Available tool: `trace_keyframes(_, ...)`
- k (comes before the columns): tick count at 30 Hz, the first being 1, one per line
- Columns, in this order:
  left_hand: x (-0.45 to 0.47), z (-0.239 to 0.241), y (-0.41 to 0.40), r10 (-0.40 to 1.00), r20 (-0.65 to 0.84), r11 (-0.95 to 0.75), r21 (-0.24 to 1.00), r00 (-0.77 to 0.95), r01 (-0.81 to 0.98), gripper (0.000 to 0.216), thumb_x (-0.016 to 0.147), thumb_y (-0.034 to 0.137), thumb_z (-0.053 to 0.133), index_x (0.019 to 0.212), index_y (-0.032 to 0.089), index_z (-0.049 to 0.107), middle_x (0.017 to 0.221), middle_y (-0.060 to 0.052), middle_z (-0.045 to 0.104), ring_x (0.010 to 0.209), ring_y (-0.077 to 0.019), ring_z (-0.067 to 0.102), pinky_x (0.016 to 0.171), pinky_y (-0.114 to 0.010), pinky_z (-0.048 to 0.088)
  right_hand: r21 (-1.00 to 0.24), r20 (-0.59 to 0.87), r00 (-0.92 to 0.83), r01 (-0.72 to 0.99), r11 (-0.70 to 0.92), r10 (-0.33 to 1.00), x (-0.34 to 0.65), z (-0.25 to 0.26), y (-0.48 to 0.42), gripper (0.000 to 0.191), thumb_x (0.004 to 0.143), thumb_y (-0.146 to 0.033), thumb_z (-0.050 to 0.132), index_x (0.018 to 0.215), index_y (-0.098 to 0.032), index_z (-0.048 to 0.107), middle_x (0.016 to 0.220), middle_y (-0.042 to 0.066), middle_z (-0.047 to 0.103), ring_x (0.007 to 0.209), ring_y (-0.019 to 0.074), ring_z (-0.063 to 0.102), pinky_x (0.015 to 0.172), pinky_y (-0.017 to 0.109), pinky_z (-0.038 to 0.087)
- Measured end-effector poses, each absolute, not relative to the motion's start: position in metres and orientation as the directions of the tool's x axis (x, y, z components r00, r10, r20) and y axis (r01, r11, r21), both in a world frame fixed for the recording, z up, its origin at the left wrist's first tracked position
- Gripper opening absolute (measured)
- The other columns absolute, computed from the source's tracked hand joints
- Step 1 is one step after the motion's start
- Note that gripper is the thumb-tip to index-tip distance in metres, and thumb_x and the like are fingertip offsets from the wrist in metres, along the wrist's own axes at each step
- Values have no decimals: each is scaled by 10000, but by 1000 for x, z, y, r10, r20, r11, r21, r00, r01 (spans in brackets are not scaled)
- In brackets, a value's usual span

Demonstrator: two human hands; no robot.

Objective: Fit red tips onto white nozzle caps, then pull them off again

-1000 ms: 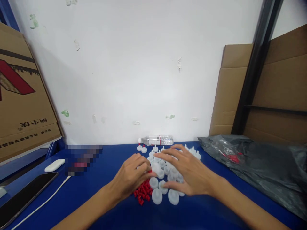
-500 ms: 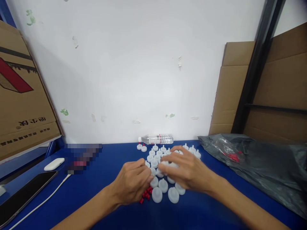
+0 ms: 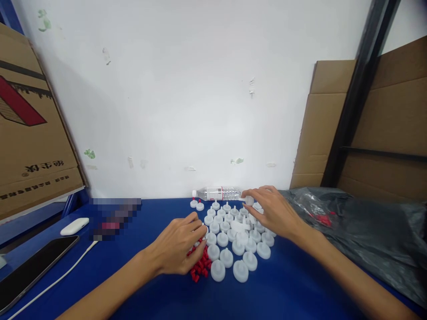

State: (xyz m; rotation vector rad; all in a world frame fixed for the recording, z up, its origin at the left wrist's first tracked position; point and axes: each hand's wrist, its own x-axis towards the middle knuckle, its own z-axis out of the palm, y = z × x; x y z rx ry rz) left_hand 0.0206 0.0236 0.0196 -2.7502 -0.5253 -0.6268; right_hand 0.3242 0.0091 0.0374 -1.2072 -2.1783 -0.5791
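Observation:
Many white plastic caps with pointed nozzles (image 3: pixel 226 257) stand in a cluster on the blue table. My right hand (image 3: pixel 271 211) is at the far right of this cluster, its thumb and fingers closed around one white nozzle cap (image 3: pixel 248 201). Left of the cluster lies a heap of small red caps (image 3: pixel 201 266). Over that heap hovers my left hand (image 3: pixel 180 244), fingers bent and thumb apart from them, with red pieces showing in the gap. Two white caps with red tips (image 3: pixel 199 206) stand apart at the back.
A clear plastic bottle (image 3: pixel 216 194) lies along the wall. On the right is a grey plastic sheet (image 3: pixel 353 235) with a clear bag of red pieces (image 3: pixel 320 215). A phone (image 3: pixel 36 271), a white case (image 3: pixel 74 226) and a cable (image 3: pixel 55 283) lie at left.
My right hand has moved back and to the right, off the middle of the cluster, and now holds a white cap. The left hand's pinch has loosened and it has shifted slightly left, exposing more red caps.

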Motion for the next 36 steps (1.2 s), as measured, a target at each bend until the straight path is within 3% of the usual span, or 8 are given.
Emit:
trace_keyframes(3, 20, 20, 27, 267, 465, -888, -222, 844, 403, 235, 980, 198, 443, 747, 180, 470, 709, -32, 538, 753, -187, 465, 558, -295, 332, 75, 658, -414, 867, 493, 629, 327, 38, 10, 133, 937, -196, 526, 1055, -219, 583, 894, 41, 709, 846, 219, 646, 945, 452, 426)
trace_keyframes(7, 20, 21, 29, 232, 473, -877, -276, 850, 393, 326, 1022, 206, 395, 714, 182, 499, 672, -33, 535, 742, -189, 457, 560, -299, 343, 57, 631, -478, 814, 578, 611, 329, 37, 11, 114, 894, -129, 576, 954, -222, 602, 985, 40, 727, 894, 206, 669, 915, 417, 459)
trace_keyframes(11, 19, 24, 25, 306, 441, -885, -194, 844, 422, 242, 955, 195, 454, 713, 192, 456, 692, -29, 526, 744, -186, 456, 550, -301, 342, 108, 639, -523, 787, 607, 564, 329, 35, 13, 26, 898, -238, 663, 919, -226, 654, 1158, 74, 692, 1032, 250, 648, 885, 432, 478)
trace_keyframes(13, 19, 25, 22, 335, 408, -887, -167, 849, 430, 171, 896, 190, 496, 736, 197, 437, 709, -26, 526, 759, -191, 458, 551, -309, 339, 140, 641, -529, 793, 593, 556, 329, 34, 14, 83, 919, -312, 659, 907, -234, 686, 1155, 82, 674, 987, 249, 636, 841, 423, 479)
trace_keyframes(18, 19, 27, 20, 381, 323, -888, -135, 866, 440, 102, 836, 167, 518, 792, 195, 430, 773, -31, 539, 803, -204, 468, 588, -324, 355, 136, 678, -518, 786, 603, 522, 319, 31, 10, 165, 984, -315, 574, 1016, -223, 708, 917, 59, 663, 801, 189, 596, 748, 354, 435)
trace_keyframes(24, 20, 25, 22, 336, 368, -909, -116, 867, 401, 146, 837, 147, 504, 736, 192, 408, 778, -47, 510, 789, -208, 452, 695, -354, 402, 161, 679, -607, 672, 723, 413, 295, 21, 1, 218, 1003, -127, 490, 1118, -191, 663, 918, 48, 722, 815, 166, 636, 836, 362, 407)
trace_keyframes(36, 22, 23, 17, 390, 285, -904, -65, 876, 423, 121, 745, 125, 570, 768, 186, 467, 872, -52, 533, 864, -216, 465, 790, -363, 425, 177, 543, -652, 705, 687, 529, 283, 10, 2, 290, 946, -48, 535, 1139, -223, 663, 902, 29, 692, 810, 169, 590, 827, 355, 376)
